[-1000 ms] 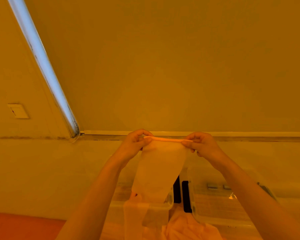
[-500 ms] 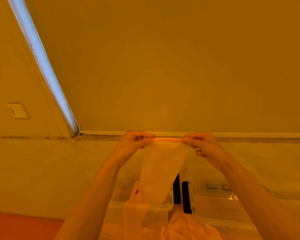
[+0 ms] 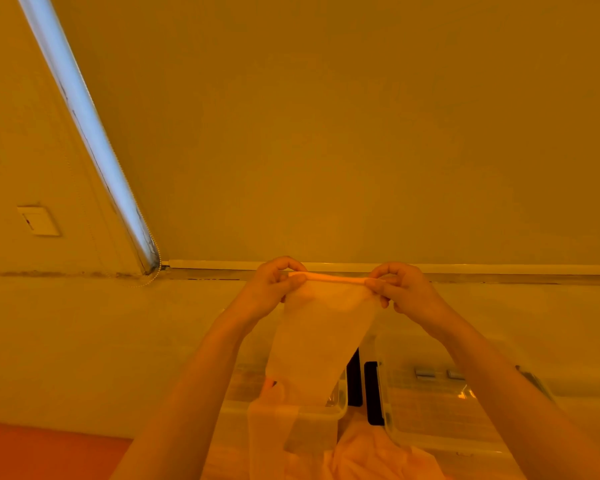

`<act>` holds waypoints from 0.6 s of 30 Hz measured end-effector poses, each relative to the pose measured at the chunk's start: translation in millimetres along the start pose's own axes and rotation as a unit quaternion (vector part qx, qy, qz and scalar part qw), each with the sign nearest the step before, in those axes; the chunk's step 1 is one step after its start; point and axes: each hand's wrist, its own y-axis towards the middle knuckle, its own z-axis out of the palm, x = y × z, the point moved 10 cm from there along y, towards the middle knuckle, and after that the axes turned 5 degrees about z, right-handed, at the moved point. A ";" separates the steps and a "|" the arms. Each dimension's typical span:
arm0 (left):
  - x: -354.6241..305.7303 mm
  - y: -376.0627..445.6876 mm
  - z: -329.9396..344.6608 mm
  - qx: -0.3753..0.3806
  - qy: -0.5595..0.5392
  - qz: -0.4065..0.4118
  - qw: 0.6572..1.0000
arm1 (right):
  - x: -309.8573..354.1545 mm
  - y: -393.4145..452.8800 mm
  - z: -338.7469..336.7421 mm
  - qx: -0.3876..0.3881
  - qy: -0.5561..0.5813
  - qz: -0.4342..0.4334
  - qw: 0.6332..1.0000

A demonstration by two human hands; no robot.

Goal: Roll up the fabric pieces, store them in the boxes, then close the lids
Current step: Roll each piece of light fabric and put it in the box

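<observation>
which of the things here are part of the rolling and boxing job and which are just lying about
Part of the job:
- fabric strip, top edge rolled, pinched by left hand and right hand
- left box
- right box
- loose fabric below

Just there:
- wall switch
- light strip

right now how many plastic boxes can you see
2. The left box sits below the hands, partly behind the hanging fabric. The right box sits beside it under the right forearm. More may be hidden below the frame.
</observation>
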 end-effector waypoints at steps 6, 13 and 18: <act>-3.4 -3.8 -3.8 -0.011 -0.070 -0.004 0.997 | -5.9 -2.0 -0.6 0.012 0.125 0.034 0.991; -11.2 -8.1 -4.5 -0.020 -0.055 0.005 0.998 | -5.3 -5.0 0.9 0.010 0.178 0.052 0.983; -7.7 -9.0 -6.9 -0.028 -0.046 0.004 0.999 | -7.8 -6.0 -0.3 -0.003 0.170 0.057 0.984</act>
